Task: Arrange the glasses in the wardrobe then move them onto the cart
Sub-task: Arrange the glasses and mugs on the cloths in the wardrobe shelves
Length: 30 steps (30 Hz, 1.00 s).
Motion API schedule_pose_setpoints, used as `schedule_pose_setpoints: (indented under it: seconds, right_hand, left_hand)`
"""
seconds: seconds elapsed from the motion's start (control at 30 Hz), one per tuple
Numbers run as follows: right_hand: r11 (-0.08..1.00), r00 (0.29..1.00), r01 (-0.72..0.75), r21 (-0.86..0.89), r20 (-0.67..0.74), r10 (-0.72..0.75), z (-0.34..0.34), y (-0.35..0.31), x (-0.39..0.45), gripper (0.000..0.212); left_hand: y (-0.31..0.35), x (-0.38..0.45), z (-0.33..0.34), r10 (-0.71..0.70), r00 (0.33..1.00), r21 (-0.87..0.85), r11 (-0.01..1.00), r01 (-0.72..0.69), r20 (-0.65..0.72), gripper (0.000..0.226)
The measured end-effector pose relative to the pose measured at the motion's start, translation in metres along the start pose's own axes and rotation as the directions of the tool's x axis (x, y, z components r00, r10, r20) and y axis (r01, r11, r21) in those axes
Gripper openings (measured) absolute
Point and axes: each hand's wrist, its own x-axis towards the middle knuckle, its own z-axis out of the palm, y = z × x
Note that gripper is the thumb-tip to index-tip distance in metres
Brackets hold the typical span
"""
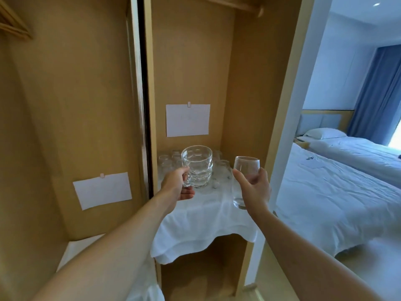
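Two glasses are in hand above the wardrobe shelf's white cloth [201,222]: the left hand [176,186] grips one dimpled glass mug [197,166] by its handle, the right hand [253,187] curls round one smooth clear tumbler [246,168]. Behind them a cluster of small glasses [171,159] stands, too blurred to count; two paper sheets [187,120] hang on the walls

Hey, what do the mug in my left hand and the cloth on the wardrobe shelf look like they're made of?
Dimpled mug: clear, glossy, thick-walled, likely pressed glass; the glasses behind show through it. Shelf cloth: white, matte, probably cotton or a similar woven fabric; it wrinkles and drapes in soft folds over the shelf edge.
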Motion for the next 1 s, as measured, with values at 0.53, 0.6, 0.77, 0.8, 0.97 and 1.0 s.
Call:
schedule_pose_setpoints:
  seconds: [0.53,0.6,0.77,0.8,0.97,1.0]
  right_hand:
    - [0.99,0.984,-0.12,-0.074,0.12,0.128,0.024,0.091,0.102,0.075]
    - [0.987,0.979,-0.133,-0.085,0.142,0.144,0.031,0.1,0.117,0.076]
    - [0.968,0.952,-0.24,-0.079,0.174,0.25,0.053,0.124,0.154,0.08]
    - [0.96,0.938,-0.27,-0.076,0.206,0.28,0.057,0.128,0.161,0.086]
    - [0.885,0.83,-0.45,-0.116,0.311,0.463,0.081,0.143,0.192,0.107]
    - [0.864,0.804,-0.49,-0.117,0.324,0.5,0.083,0.144,0.198,0.101]
  left_hand:
    - [-0.025,0.114,0.071,-0.109,0.993,0.061,0.992,0.111,-0.044,0.038]
    - [-0.028,0.132,0.079,-0.123,0.991,0.066,0.99,0.126,-0.052,0.037]
    - [-0.033,0.174,0.088,-0.152,0.986,0.095,0.983,0.158,-0.06,0.036]
    - [-0.033,0.182,0.089,-0.158,0.986,0.102,0.981,0.163,-0.059,0.037]
    - [-0.036,0.212,0.09,-0.169,0.984,0.121,0.977,0.174,-0.058,0.039]
    - [-0.036,0.216,0.09,-0.168,0.984,0.124,0.977,0.175,-0.064,0.039]
